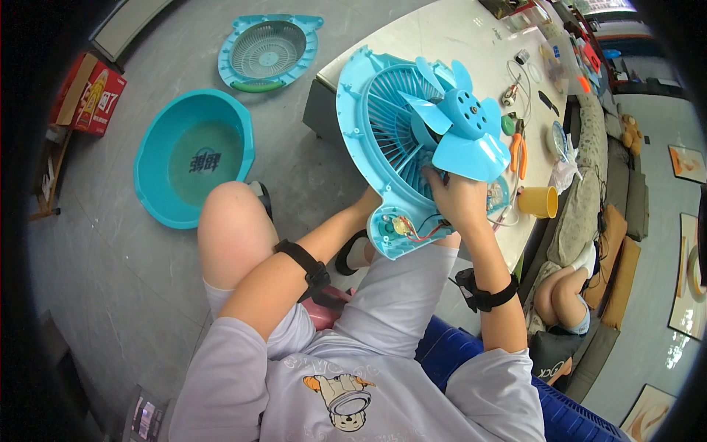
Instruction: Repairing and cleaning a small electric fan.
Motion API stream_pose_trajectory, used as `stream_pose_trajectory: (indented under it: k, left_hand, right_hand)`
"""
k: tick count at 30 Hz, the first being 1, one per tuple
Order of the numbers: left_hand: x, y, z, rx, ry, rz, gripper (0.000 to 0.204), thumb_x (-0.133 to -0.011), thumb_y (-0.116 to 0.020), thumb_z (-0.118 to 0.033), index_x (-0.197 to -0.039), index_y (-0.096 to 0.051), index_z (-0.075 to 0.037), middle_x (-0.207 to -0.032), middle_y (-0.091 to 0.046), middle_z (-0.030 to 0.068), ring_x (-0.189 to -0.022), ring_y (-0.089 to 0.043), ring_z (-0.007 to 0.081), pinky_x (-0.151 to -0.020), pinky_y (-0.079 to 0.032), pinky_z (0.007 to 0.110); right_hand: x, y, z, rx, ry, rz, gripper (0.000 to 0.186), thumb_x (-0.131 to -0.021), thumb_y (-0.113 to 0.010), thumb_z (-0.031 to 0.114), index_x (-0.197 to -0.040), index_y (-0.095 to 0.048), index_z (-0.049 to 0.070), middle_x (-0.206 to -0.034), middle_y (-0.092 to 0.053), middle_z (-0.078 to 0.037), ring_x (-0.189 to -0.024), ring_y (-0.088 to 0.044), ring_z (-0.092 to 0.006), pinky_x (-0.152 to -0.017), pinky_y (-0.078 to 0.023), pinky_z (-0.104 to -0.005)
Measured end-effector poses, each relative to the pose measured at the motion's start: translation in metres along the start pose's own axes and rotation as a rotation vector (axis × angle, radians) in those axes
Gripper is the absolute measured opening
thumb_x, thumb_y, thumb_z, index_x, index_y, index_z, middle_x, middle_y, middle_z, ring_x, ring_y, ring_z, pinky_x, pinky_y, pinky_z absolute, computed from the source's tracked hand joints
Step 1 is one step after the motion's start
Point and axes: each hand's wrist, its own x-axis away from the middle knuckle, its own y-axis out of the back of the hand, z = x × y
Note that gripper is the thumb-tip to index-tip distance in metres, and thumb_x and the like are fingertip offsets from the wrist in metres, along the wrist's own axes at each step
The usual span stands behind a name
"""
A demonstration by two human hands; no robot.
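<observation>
A light-blue fan (350, 118) with its front off is held up over my lap, tilted, at the near corner of the white table. Its blades (458, 110) face up over the slotted housing. My right hand (465, 202) grips the fan at the lower right; its fingers reach under the blades, where the tips are partly hidden. From the left my forearm passes beneath the housing, and only the edge of my left hand (370, 201) shows; its fingers are hidden behind the fan. At the housing's lower end, a small round part (402, 225) with red and dark wires lies exposed.
On the floor are a teal basin (147, 166) and a round blue grille (269, 48). The white table (390, 43) carries orange-handled pliers (518, 151), a yellow cup (538, 202), cables and small parts. A red carton (96, 99) stands far left. A person (563, 298) lies on the sofa.
</observation>
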Motion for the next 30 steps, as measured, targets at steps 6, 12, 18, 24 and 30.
stream_pose_trajectory:
  k: [6,12,18,24,30]
  left_hand:
    - [0.01,-0.007,-0.018,0.229,0.289,0.052,0.013,-0.096,-0.048,-0.01,-0.108,-0.052,-0.005,-0.1,-0.061,0.008,-0.087,-0.062,0.015,-0.074,-0.054,0.031]
    - [0.01,-0.013,-0.015,0.087,0.224,0.066,0.012,-0.097,-0.047,-0.011,-0.105,-0.053,-0.004,-0.099,-0.063,0.0087,-0.086,-0.063,0.0158,-0.073,-0.055,0.031]
    - [-0.009,0.014,0.03,0.114,0.241,-0.024,0.01,-0.096,-0.049,-0.011,-0.103,-0.053,-0.004,-0.096,-0.063,0.0081,-0.085,-0.064,0.0157,-0.072,-0.055,0.031]
    - [-0.011,0.009,0.034,0.186,0.374,-0.05,0.01,-0.096,-0.05,-0.011,-0.103,-0.053,-0.004,-0.095,-0.063,0.0079,-0.085,-0.064,0.0157,-0.072,-0.055,0.031]
    - [0.002,0.021,0.032,0.223,0.388,-0.18,0.011,-0.095,-0.051,-0.011,-0.103,-0.053,-0.004,-0.094,-0.064,0.0077,-0.085,-0.064,0.0158,-0.072,-0.055,0.031]
  right_hand:
    - [0.011,-0.013,-0.019,-0.055,-0.101,-0.081,0.02,-0.082,-0.068,0.015,-0.091,-0.063,-0.002,-0.073,-0.062,-0.017,-0.063,-0.06,-0.0316,-0.059,-0.047,-0.0391]
    - [0.015,-0.013,-0.039,-0.264,-0.261,-0.141,0.015,-0.082,-0.066,0.01,-0.093,-0.063,0.0,-0.077,-0.064,-0.014,-0.064,-0.06,-0.0243,-0.061,-0.047,-0.0347]
    - [0.008,-0.007,-0.016,-0.257,-0.224,-0.041,0.019,-0.078,-0.073,0.014,-0.089,-0.064,0.001,-0.076,-0.064,-0.011,-0.062,-0.06,-0.0224,-0.058,-0.047,-0.0329]
    - [0.012,-0.011,-0.03,-0.193,-0.218,0.029,0.024,-0.076,-0.076,0.018,-0.087,-0.064,0.001,-0.074,-0.064,-0.009,-0.063,-0.059,-0.0205,-0.059,-0.048,-0.0328]
    - [0.011,-0.013,-0.031,-0.668,-0.367,-0.065,0.021,-0.08,-0.069,0.017,-0.09,-0.063,0.0,-0.079,-0.064,-0.008,-0.073,-0.059,-0.017,-0.067,-0.048,-0.0321]
